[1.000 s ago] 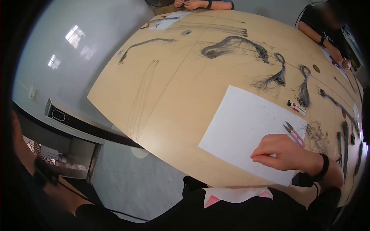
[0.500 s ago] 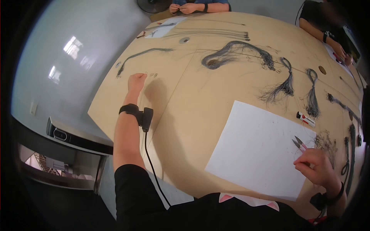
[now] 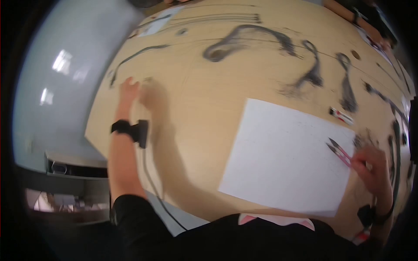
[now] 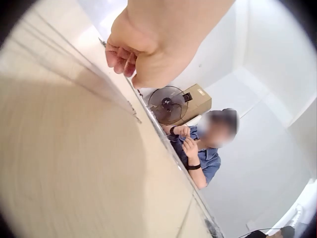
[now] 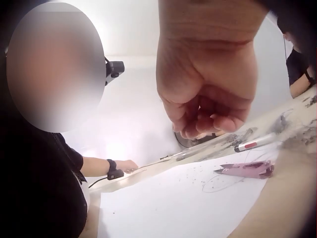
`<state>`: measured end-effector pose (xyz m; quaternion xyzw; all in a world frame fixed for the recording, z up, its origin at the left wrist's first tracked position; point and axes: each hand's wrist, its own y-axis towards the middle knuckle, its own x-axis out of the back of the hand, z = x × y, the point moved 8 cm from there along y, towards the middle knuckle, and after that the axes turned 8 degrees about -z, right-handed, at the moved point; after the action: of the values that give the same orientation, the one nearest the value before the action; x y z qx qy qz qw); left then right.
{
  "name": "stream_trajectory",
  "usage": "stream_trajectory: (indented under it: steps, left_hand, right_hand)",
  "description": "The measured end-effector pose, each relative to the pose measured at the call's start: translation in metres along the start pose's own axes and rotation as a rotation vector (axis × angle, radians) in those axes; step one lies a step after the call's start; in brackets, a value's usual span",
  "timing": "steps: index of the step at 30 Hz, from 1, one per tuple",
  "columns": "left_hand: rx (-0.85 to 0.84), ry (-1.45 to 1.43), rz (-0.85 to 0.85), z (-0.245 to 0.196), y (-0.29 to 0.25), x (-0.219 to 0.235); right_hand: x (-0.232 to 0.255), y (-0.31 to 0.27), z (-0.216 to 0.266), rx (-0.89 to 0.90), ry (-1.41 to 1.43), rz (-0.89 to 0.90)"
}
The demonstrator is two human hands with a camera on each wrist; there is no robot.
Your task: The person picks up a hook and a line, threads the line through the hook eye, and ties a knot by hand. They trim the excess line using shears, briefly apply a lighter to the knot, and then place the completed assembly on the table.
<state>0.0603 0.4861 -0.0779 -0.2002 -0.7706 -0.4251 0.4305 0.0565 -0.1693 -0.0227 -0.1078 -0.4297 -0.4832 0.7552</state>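
My left hand (image 3: pixel 129 90) is stretched over the far left of the table, just left of small dark strand tips (image 3: pixel 148 80). In the left wrist view its fingers (image 4: pixel 119 62) curl towards the thumb; I cannot tell whether a fine strand is between them. Several thin strands (image 4: pixel 62 47) run along the tabletop below. Loosely curled, my right hand (image 3: pixel 372 167) hovers at the right edge of the white paper (image 3: pixel 283 161), with nothing visible in it. Pink-handled thread snips (image 5: pixel 247 170) lie on the paper beneath that hand, blades pointing away from it.
A white tube with red and black marks (image 3: pixel 342 115) lies beyond the paper. Grey strand bundles (image 3: pixel 346 85) and a long looped bundle (image 3: pixel 244 29) spread across the far side. Loose dark strands (image 3: pixel 365 138) lie by my right hand. Other people sit at the table's far side.
My left hand came up from below the table's left edge to the strand tips, then shifted slightly left of them. My right hand moved right, off the paper's middle. The head view shifted too.
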Motion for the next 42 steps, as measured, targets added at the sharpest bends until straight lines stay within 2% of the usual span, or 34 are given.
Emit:
stream_trajectory:
  steps: [1,2,3,4,6,7,8,9,10,11,12,13,14,16,17,18,19,20,22,23,25,28,38,40,42]
  left_hand:
    - [-0.249,0.035,-0.082,0.005,0.01,-0.001]
    - [-0.224,-0.058,-0.025,-0.017,0.006,0.02]
    - [-0.391,-0.312,0.218,-0.038,-0.002,0.033]
    - [-0.049,-0.577,0.301,-0.067,-0.01,0.059]
    - [-0.206,-0.523,0.11,-0.155,-0.032,0.12]
    - [-0.433,-0.544,0.055,-0.179,-0.037,0.139]
    - [-0.46,-0.596,0.075,-0.215,-0.045,0.126]
    - [-0.533,-0.635,0.087,-0.33,-0.125,0.151]
    - [-0.604,-0.662,0.093,-0.425,-0.2,0.183]
    - [-0.673,-0.684,0.095,-0.407,-0.195,0.183]
    - [-0.738,-0.701,0.096,-0.411,-0.195,0.185]
    - [-0.805,-0.718,0.094,-0.416,-0.196,0.186]
    - [-0.868,-0.737,0.092,-0.34,-0.159,0.169]
    - [-0.939,-0.77,0.096,-0.372,-0.175,0.169]
    - [-0.909,-0.88,0.203,-0.381,-0.182,0.159]
    - [-0.873,-0.985,0.316,-0.389,-0.188,0.149]
    - [-0.922,-0.968,0.343,-0.395,-0.195,0.144]
    - [-0.925,-0.98,0.351,-0.399,-0.197,0.141]
    - [-0.824,-0.957,0.462,-0.401,-0.2,0.124]
    - [-0.72,-0.999,0.419,-0.399,-0.196,0.118]
    - [-0.694,-0.979,0.441,-0.4,-0.197,0.111]
    - [-0.668,-0.941,0.461,-0.4,-0.197,0.103]
    - [-0.653,-0.935,0.533,-0.407,-0.205,0.097]
    - [-0.655,-0.937,0.543,-0.409,-0.207,0.096]
    - [-0.657,-0.939,0.554,-0.411,-0.21,0.095]
  right_hand:
    - [0.012,-0.001,0.0,0.009,-0.051,-0.017]
    - [0.026,-0.005,-0.002,-0.031,-0.072,-0.098]
    - [0.041,-0.004,0.002,0.004,-0.08,-0.142]
    - [0.06,-0.006,0.005,0.004,-0.102,-0.214]
    - [0.095,-0.014,-0.001,0.023,-0.056,-0.404]
    - [0.109,-0.018,-0.002,0.003,-0.07,-0.46]
    - [0.122,-0.022,-0.004,0.003,-0.071,-0.516]
    - [0.131,-0.025,-0.01,-0.021,-0.104,-0.533]
    - [0.137,-0.028,-0.014,-0.016,-0.216,-0.521]
    - [0.141,-0.03,-0.019,-0.008,-0.323,-0.504]
    - [0.148,-0.032,-0.031,-0.021,-0.336,-0.514]
    - [0.146,-0.034,-0.05,-0.101,-0.372,-0.449]
    - [0.145,-0.037,-0.069,-0.181,-0.408,-0.383]
    - [0.14,-0.045,-0.102,-0.179,-0.528,-0.292]
    - [0.14,-0.048,-0.116,-0.193,-0.54,-0.296]
    - [0.137,-0.053,-0.137,-0.293,-0.554,-0.242]
    - [0.133,-0.058,-0.154,-0.391,-0.565,-0.188]
    - [0.132,-0.061,-0.163,-0.402,-0.573,-0.187]
    - [0.124,-0.065,-0.179,-0.464,-0.485,-0.12]
    - [0.121,-0.064,-0.179,-0.47,-0.489,-0.11]
    - [0.107,-0.064,-0.182,-0.554,-0.474,-0.007]
    - [0.098,-0.059,-0.18,-0.62,-0.475,0.057]
    - [0.092,-0.056,-0.19,-0.584,-0.438,0.032]
    - [0.097,-0.065,-0.195,-0.793,-0.291,0.026]
    - [0.1,-0.068,-0.198,-0.771,-0.236,-0.004]
